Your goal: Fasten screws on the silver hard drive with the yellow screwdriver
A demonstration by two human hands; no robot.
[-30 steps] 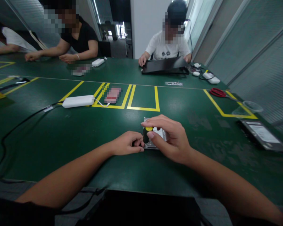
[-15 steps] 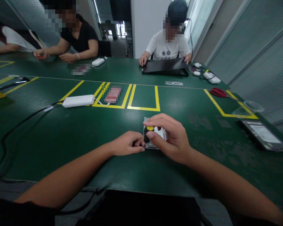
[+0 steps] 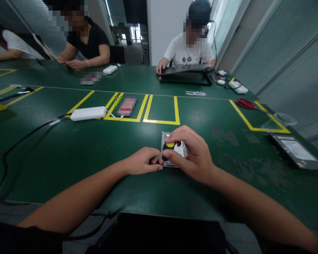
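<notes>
White label [image 3: 179,151] on silver drive [image 3: 164,136], pale label [image 3: 294,148] on flat device [image 3: 313,163], shirt print [image 3: 187,60], none legible

Counter [image 3: 55,155]: dk green, yellow tape [image 3: 161,122] outlines stuck on top.
White block [image 3: 88,113]: L of ctr, blk cable [image 3: 42,126] off one end, white cord to a pinkish item [image 3: 127,107], pixelated.
Scissors [image 3: 245,103]: red handles, R side, nr a clear plastic container [image 3: 285,119].
Far side, R: person in white tee [image 3: 190,53] behind a blk frame [image 3: 184,83], panel tilted over it.
Far side, L: person in blk top [image 3: 96,46], another in white [image 3: 14,42] at the edge.
</notes>
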